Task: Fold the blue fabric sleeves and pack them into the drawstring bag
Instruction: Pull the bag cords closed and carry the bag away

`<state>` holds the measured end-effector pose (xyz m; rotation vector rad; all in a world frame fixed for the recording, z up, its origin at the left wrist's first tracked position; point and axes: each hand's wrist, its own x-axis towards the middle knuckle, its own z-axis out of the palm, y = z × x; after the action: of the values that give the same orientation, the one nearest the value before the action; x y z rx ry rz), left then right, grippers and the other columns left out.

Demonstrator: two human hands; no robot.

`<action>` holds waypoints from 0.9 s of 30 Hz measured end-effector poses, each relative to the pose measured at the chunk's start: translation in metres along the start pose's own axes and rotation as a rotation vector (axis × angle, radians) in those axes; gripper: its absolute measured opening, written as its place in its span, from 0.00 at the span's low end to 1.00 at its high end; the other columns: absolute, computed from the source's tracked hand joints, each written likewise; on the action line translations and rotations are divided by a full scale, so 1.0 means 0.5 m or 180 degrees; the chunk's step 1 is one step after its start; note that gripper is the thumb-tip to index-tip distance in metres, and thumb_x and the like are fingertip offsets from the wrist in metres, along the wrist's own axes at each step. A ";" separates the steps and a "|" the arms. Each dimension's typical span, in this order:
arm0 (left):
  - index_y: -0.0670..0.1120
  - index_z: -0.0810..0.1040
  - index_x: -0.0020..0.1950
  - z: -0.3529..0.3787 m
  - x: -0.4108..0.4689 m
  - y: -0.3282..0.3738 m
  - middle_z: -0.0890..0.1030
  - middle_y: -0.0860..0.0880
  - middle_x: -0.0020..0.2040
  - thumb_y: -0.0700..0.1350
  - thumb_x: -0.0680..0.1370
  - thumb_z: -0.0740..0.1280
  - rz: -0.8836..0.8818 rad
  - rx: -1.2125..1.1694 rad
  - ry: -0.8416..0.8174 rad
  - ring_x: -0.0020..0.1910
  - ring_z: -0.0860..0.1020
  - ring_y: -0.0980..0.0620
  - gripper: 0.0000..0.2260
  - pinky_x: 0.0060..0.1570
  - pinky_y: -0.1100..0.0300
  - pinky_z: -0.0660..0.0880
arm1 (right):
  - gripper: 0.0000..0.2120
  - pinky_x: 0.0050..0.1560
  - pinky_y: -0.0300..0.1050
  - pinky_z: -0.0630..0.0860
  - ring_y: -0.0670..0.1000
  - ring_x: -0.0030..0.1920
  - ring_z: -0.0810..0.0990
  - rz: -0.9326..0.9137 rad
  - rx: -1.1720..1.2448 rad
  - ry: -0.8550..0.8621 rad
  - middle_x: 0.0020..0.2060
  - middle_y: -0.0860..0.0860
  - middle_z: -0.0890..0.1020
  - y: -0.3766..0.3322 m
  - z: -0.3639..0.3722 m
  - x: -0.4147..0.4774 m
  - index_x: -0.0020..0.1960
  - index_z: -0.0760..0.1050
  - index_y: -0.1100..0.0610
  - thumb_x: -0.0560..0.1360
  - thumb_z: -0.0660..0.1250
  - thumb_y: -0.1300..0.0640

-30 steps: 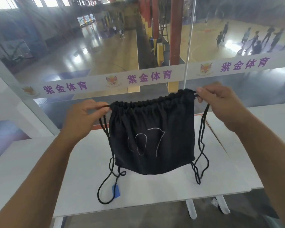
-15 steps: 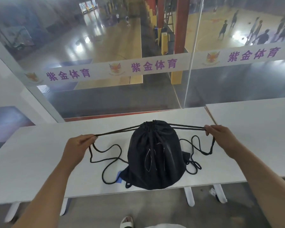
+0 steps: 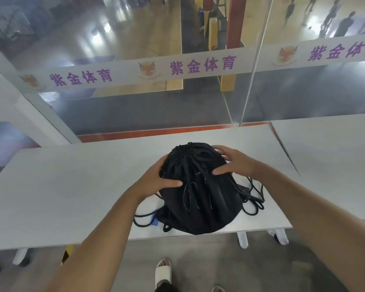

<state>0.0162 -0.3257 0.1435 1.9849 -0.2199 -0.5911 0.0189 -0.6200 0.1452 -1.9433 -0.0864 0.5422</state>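
Drawstring bag (image 3: 200,199) at tabletop's (image 3: 72,186) near edge — judged soft, light, slumping — left hand (image 3: 156,182) and right hand (image 3: 234,163) spread on its flanks; grip the cinched neck.

The black drawstring bag (image 3: 200,197), cinched shut and bulging, lies at the table's near edge.
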 end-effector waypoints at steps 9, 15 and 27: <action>0.58 0.74 0.65 0.017 -0.043 -0.078 0.78 0.67 0.57 0.41 0.72 0.77 0.0185 -0.0454 0.0969 0.54 0.77 0.66 0.25 0.43 0.78 0.73 | 0.14 0.53 0.45 0.82 0.51 0.48 0.86 -0.0474 0.0203 0.0820 0.46 0.49 0.88 0.037 0.027 0.000 0.51 0.85 0.53 0.72 0.73 0.69; 0.50 0.83 0.55 0.002 -0.051 -0.093 0.85 0.64 0.45 0.38 0.75 0.73 0.0429 -0.0385 0.1371 0.48 0.83 0.63 0.11 0.44 0.73 0.76 | 0.07 0.54 0.54 0.82 0.51 0.46 0.85 -0.0472 -0.0306 0.1509 0.44 0.48 0.88 0.026 0.077 -0.008 0.50 0.87 0.53 0.75 0.72 0.61; 0.61 0.81 0.48 -0.199 0.019 0.103 0.83 0.66 0.41 0.37 0.73 0.75 0.1643 0.0263 0.0402 0.43 0.82 0.63 0.17 0.41 0.70 0.78 | 0.14 0.40 0.38 0.78 0.45 0.34 0.82 -0.0336 0.0063 0.2858 0.34 0.44 0.85 -0.172 0.055 -0.161 0.40 0.85 0.50 0.71 0.73 0.69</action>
<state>0.0785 -0.2755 0.2226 1.9305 -0.6614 -0.1253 -0.0486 -0.5839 0.2391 -1.9822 0.3819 -0.4226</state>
